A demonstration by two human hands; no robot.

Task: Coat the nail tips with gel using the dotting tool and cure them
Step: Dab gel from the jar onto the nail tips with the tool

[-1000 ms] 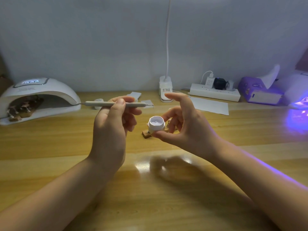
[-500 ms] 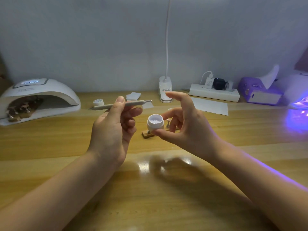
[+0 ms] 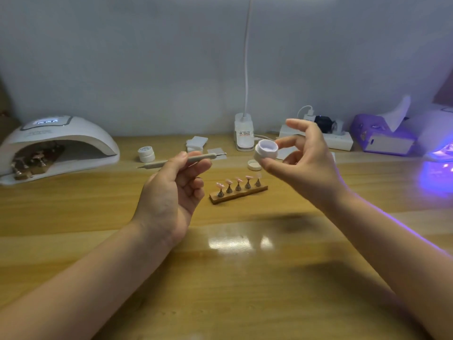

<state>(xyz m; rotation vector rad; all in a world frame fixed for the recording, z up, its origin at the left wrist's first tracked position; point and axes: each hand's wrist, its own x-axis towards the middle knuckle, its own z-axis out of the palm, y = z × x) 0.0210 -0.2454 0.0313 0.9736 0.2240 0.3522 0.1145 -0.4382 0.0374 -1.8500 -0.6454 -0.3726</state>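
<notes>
My left hand (image 3: 171,192) pinches a grey dotting tool (image 3: 206,157) between thumb and fingers, lying nearly level above the table. My right hand (image 3: 301,168) grips a small white gel jar (image 3: 266,149), open, tilted toward the tool, with the index finger raised. Between the hands, on the table, a wooden strip (image 3: 239,195) carries several pink nail tips (image 3: 237,180) on little metal stands. The jar's white lid (image 3: 254,165) lies just behind the strip. A white curing lamp (image 3: 58,143) at the far left holds another rack of tips inside.
A closed white jar (image 3: 146,153) and white wipes (image 3: 196,143) lie behind the tool. A clip lamp base (image 3: 243,136), a power strip (image 3: 340,141) and a purple tissue box (image 3: 382,136) line the wall. A lit violet lamp (image 3: 441,153) glows at the right edge.
Both hands moved apart: the right hand carried the jar up and to the right, the left shifted left, uncovering the strip of nail tips. The tool tilted slightly.
</notes>
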